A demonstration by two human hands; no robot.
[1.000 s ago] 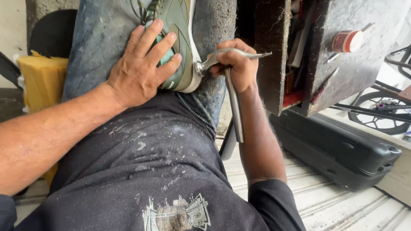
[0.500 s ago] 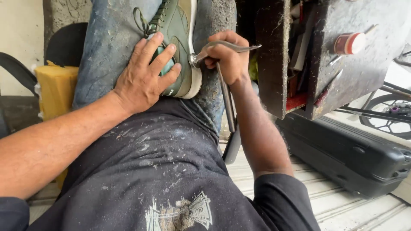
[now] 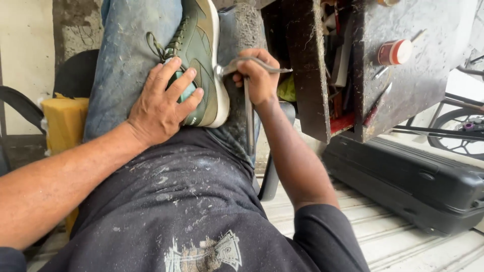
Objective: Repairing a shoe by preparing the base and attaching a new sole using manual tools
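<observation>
A: Where was the shoe [image 3: 201,55]?

B: It lay on the person's lap, on the jeans [image 3: 126,65], toe pointing away, its pale sole turned to the right.

A: And the left hand [image 3: 161,103]?

B: Spread flat over the heel end of the shoe, fingers open and pressing it down against the leg, not wrapped around anything.

A: The right hand [image 3: 259,78]?

B: Clenched around a curved metal tool [image 3: 247,68]. The tool's tip touched the sole edge just right of the shoe. A long strap [image 3: 248,118] hung down from that fist.

A: What stood nearby?

B: 1 dark, scuffed cabinet [image 3: 403,85] to the right with a red-and-white tin [image 3: 394,52] on it, a black case [image 3: 413,186] on the floor below, and a yellow block [image 3: 65,123] on the left.
</observation>
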